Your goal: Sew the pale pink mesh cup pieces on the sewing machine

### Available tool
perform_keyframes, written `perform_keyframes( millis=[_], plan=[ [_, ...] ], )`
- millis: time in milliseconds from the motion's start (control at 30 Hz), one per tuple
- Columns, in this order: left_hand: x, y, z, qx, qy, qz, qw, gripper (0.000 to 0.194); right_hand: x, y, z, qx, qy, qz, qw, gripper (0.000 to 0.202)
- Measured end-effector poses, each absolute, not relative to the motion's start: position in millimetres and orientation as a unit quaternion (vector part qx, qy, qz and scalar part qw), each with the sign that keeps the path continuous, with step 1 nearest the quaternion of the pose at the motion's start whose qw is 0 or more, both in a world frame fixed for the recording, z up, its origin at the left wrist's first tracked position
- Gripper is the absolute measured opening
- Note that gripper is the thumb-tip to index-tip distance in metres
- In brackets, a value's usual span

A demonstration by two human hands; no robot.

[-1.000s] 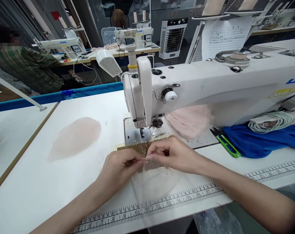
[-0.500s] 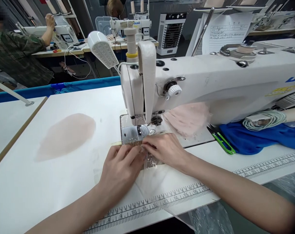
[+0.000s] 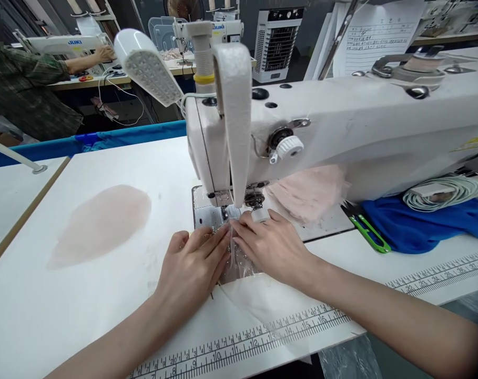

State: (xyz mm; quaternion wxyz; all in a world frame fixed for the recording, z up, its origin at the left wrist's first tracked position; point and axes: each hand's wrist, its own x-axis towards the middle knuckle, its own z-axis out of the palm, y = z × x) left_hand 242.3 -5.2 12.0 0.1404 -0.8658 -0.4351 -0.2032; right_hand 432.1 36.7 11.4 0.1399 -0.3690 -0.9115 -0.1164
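Observation:
Thin sheer fabric [image 3: 235, 266] runs toward the presser foot [image 3: 224, 212] of a white sewing machine [image 3: 333, 121]. My left hand [image 3: 197, 260] lies at its left side, fingers pressed together, with the fabric under and between the fingertips. From the other side my right hand [image 3: 272, 247] closes on the same fabric, its fingertips almost meeting those of the left just before the foot. The fabric's front part trails over the table edge and is hard to make out against the white. My fingers hide its upper end.
A pale pink leaf-shaped fabric piece [image 3: 104, 223] lies on the left. Pink pieces [image 3: 309, 192] are stacked under the machine arm. Green thread snips [image 3: 370, 234] rest beside blue cloth [image 3: 420, 223]. A ruler strip [image 3: 239, 345] lines the front edge. A co-worker [image 3: 26, 84] works behind.
Both my hands have moved slightly forward with the fabric, closer to the presser foot. The view has shifted nearer the machine. The co-worker's raised hand has come down toward their machine.

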Motion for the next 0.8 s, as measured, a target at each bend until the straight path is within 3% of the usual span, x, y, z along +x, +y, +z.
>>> perform_keyframes(
  millis=[800],
  plan=[
    [245.1, -3.7, 8.2, -0.856, -0.449, -0.187, 0.174, 0.024, 432.0, 44.3, 9.2, -0.376, -0.911, -0.123, 0.114, 0.030]
  ],
)
